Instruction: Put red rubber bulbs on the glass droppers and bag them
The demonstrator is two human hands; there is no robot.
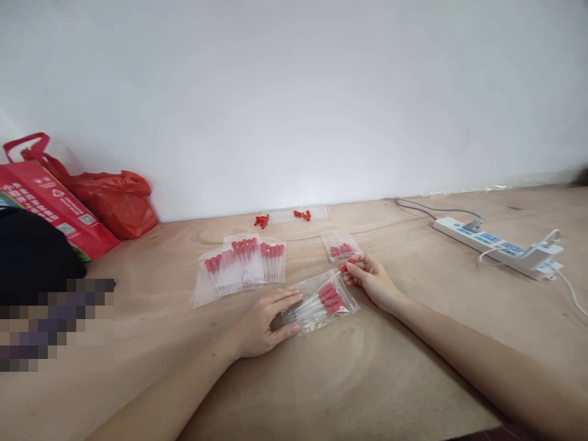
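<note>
My right hand [370,280] pinches the red bulb of a dropper [348,266]. Its thin clear tube slants down-left towards a clear zip bag [351,300]; whether the tip is inside the bag I cannot tell. In that bag lie several droppers with red bulbs [331,297]. My left hand [271,321] rests at the bag's left end, fingers stretched and thumb apart, touching the plastic. Just behind my right hand is another small bag [340,247] holding a few red-bulbed droppers. Left of centre, several filled dropper bags [245,263] overlap in a fanned row.
Loose red bulbs [261,220] lie near the wall beside a flat clear bag [280,215], with more bulbs [303,215] on it. A white power strip [491,245] with cords stands right. Red bags [119,202] and a black item [37,257] occupy the left.
</note>
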